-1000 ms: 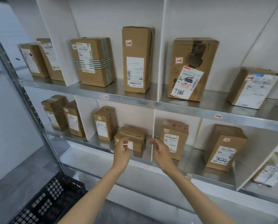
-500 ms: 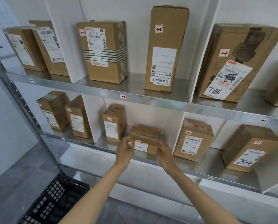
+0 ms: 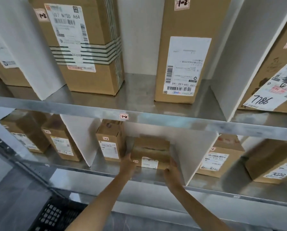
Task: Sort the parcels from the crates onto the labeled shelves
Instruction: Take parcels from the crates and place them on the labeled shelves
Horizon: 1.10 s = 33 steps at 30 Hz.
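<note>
— Cardboard parcel (image 3: 150, 152): where is it?

— On the lower shelf (image 3: 146, 177), in the bay between an upright box (image 3: 110, 144) at its 9 o'clock and a white divider (image 3: 194, 157) at its 3 o'clock, label facing out.

— Long axis?

— It runs 9 to 3, across the bay.

— Hands?

— One at each end. The left hand (image 3: 128, 164) is at its 8 o'clock with its fingers against the left end; blur hides whether they curl round. The right hand (image 3: 172, 169) is at its 4 o'clock and holds the front corner, thumb at the lower edge, just beside the divider.

— Which is nearer?

— Neither. The parcel lies at 12 o'clock from both. I judge a seating push goes straight toward 12, with little room at 3.
</note>
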Available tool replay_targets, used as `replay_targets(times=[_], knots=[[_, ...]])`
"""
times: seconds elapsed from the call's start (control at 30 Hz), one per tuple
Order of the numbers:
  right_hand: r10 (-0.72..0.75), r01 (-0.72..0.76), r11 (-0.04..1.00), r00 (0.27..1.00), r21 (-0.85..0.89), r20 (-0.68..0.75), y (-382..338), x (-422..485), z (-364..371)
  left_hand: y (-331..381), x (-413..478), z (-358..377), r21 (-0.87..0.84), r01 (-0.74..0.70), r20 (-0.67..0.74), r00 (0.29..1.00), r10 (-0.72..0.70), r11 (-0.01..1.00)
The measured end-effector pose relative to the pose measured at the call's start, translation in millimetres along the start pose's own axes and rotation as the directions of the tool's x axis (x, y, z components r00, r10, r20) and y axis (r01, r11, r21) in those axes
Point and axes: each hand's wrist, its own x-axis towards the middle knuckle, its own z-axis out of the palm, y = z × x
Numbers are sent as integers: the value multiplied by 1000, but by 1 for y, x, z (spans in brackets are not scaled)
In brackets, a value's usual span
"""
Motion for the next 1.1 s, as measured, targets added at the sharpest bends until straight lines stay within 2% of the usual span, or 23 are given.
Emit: replay_targets(times=[0.13,0.27,0.37,0.5,0.6,0.73,0.87,0.97,1.1], knots=[[18,-15,997,999,81,-39,2,16,1,-5,17,4,22,8,3,1000,-8,1000],[22,-17,997,998,72,-60,3,26,1,-10,34,9,60,-1,41,999,-1,998],[-37,40,999,997,37,-66,3,26,3,-12,44,10,68,-2,59,998,-2,998],[-10,9,1000,997,-15,-79,-3,20,4,-9,44,6,74,-34,87,996,27,997],[-108,94,990,985,-102,-135,0,22,14,-10,42,2,42,-70,118,991,65,997],[-99,86,989,990,-121,-102,-15,20,21,-2,38,-8,-13,-137,138,981,137,990],[-192,179,978,974,-110,-122,-35,10,34,5,30,-24,-64,-245,138,958,252,967],[-268,268,963,944,-26,-193,-59,-6,48,6,21,-45,-93,-356,130,922,366,930],[-274,326,931,922,166,-274,-109,-44,81,5,2,-91,-56,-506,96,855,509,861]])
